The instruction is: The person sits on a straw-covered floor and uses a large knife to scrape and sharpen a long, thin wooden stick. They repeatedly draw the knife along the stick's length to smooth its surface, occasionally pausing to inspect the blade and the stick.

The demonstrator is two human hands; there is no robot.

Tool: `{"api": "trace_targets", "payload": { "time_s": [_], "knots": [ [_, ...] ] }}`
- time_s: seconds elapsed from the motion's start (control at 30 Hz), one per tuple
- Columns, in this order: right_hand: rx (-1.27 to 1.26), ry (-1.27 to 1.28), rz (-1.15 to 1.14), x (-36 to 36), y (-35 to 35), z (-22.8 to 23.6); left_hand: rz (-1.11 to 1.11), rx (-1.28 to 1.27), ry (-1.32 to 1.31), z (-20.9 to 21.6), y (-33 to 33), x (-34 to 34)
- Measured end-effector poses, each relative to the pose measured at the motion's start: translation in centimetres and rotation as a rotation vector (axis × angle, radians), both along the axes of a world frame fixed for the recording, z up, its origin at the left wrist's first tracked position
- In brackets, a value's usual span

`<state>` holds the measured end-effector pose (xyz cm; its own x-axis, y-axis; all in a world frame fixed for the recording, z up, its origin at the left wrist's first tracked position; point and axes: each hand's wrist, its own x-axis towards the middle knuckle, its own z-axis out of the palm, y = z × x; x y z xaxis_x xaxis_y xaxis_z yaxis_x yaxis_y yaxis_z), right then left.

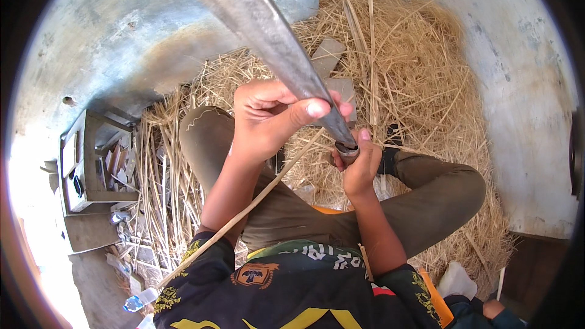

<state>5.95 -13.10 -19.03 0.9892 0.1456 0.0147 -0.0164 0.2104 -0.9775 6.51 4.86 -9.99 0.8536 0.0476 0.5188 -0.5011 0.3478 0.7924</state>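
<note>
A long grey metal machete blade point(262, 30) slants across the view, broad at the top and narrowing toward me. It ends in a hollow, rolled socket point(348, 153) whose open mouth faces me. My left hand point(262, 116) pinches the narrow part, its thumb flat on the near face and the fingers behind. Around the socket end, my right hand point(361, 167) is closed, the thumb along its side. A thin pale bamboo strip point(268, 189) runs from my left sleeve up beside the left forearm to just below the blade; whether a hand touches it, I cannot tell.
Dry straw point(420, 67) covers the floor around my crossed legs point(420, 201). Flat grey slabs point(329, 56) lie beyond my hands. At left stands a wooden box frame point(91, 170) with scraps inside; a plastic bottle point(141, 298) lies below it. Worn walls point(524, 79) enclose the space.
</note>
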Motion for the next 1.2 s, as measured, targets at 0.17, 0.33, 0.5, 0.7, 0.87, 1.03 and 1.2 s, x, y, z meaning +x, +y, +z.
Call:
{"api": "trace_targets", "payload": {
  "time_s": [0.17,0.33,0.5,0.7,0.87,1.03,1.2],
  "knots": [
    [0.015,-0.122,-0.028,0.1,0.0,-0.7,-0.133,0.056,-0.175,-0.1,0.5,0.6],
    [-0.156,-0.360,-0.101,0.4,-0.3,0.1,-0.290,0.077,-0.269,-0.1,1.9,1.4],
    [-0.233,-0.571,-0.244,0.7,-0.6,1.0,-0.531,0.047,-0.375,-0.1,2.3,2.5],
    [-0.353,-0.666,-0.257,0.9,-1.4,0.7,-0.626,0.015,-0.397,0.1,2.0,2.4],
    [-0.276,-0.683,-0.312,0.9,-1.2,0.6,-0.673,0.017,-0.382,0.3,2.0,2.3],
    [-0.250,-0.750,-0.317,1.1,-1.2,0.5,-0.775,0.056,-0.437,0.7,2.4,2.8],
    [-0.238,-0.780,-0.307,1.1,-1.2,0.8,-0.868,0.029,-0.544,0.4,2.0,3.5]
  ]
}}
